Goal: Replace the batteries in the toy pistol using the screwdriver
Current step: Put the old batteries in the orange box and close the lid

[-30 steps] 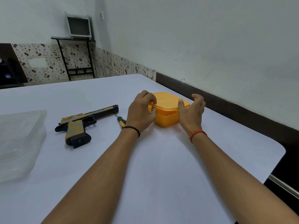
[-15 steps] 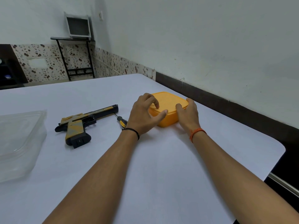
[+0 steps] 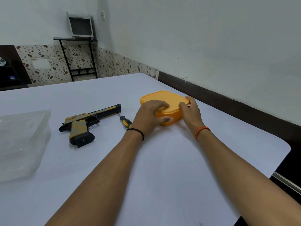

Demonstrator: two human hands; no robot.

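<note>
My L hand (image 3: 150, 116) & R hand (image 3: 189, 111) grip the orange box (image 3: 164, 101) w/ curled fingers, pistol (image 3: 86, 124) lying nearby.

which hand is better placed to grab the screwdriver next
Probably the left hand: the black-and-yellow-handled screwdriver lies just beside its wrist, while the right hand holds the far side of the orange plastic lidded box.

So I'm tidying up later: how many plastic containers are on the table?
2. The orange lidded box sits far right, with the left hand and right hand on it. The clear container lies at the table's left edge, partly out of frame.
</note>
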